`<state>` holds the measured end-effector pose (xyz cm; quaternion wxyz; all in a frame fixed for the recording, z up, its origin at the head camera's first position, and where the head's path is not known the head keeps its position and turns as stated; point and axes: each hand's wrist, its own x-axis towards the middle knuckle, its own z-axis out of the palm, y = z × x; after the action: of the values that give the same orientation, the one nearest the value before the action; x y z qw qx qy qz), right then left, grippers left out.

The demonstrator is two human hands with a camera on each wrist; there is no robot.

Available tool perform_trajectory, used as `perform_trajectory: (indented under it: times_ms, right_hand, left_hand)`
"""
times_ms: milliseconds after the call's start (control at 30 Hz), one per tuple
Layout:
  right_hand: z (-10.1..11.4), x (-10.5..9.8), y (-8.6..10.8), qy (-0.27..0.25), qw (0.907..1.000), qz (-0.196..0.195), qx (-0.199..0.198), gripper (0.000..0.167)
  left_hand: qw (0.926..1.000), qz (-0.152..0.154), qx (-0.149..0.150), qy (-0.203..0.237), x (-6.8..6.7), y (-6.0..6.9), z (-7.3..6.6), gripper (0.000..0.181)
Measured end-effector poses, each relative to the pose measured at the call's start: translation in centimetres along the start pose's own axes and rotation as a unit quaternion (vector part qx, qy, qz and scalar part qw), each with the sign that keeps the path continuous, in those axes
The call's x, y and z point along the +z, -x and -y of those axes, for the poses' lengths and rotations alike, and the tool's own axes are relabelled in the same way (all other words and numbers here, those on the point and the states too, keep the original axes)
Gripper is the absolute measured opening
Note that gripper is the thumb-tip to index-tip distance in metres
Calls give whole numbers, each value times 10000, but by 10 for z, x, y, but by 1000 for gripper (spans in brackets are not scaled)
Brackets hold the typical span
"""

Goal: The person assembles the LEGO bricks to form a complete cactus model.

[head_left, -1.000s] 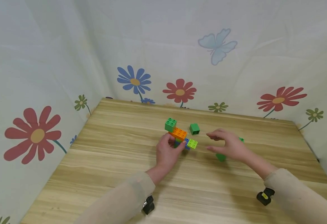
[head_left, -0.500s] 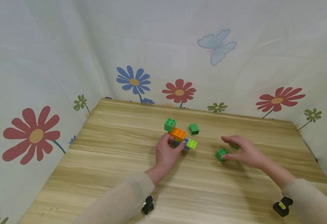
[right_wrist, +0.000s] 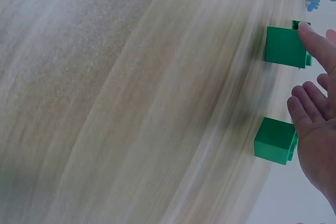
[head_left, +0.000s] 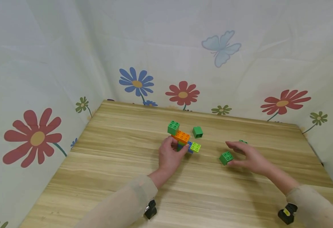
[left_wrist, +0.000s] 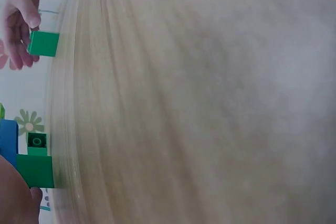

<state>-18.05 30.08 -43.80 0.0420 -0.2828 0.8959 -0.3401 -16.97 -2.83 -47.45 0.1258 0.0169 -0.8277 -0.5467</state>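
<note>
My left hand (head_left: 169,153) grips a joined build of toy building bricks, with its thumb at the blue brick (head_left: 190,145). A green brick (head_left: 173,127) tops the build on an orange brick (head_left: 182,136); a lime brick (head_left: 195,147) sits at the right end. In the left wrist view, a green brick (left_wrist: 37,171) forms the base. My right hand (head_left: 250,160) hovers with fingers spread over the table. Its thumb is close beside a loose green brick (head_left: 226,158), studs up; whether they touch I cannot tell. Another green brick (head_left: 242,142) is partly hidden behind that hand.
A third loose green brick (head_left: 197,132) lies tipped over, its hollow underside toward me, behind the build. Everything rests on a wooden table (head_left: 120,126). A flower-printed cloth (head_left: 155,47) hangs along the table's back and sides.
My right hand has moved right and a little nearer, uncovering the loose green brick by its thumb. The left hand and the build have stayed in place.
</note>
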Motion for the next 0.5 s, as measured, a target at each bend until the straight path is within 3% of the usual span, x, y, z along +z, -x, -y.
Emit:
perform_trajectory:
  times_ms: [500]
  right_hand:
    - [-2,11,-5,6,9993,-327,200,62]
  left_hand:
    - [10000,-27,46,-68,0,0,2,35]
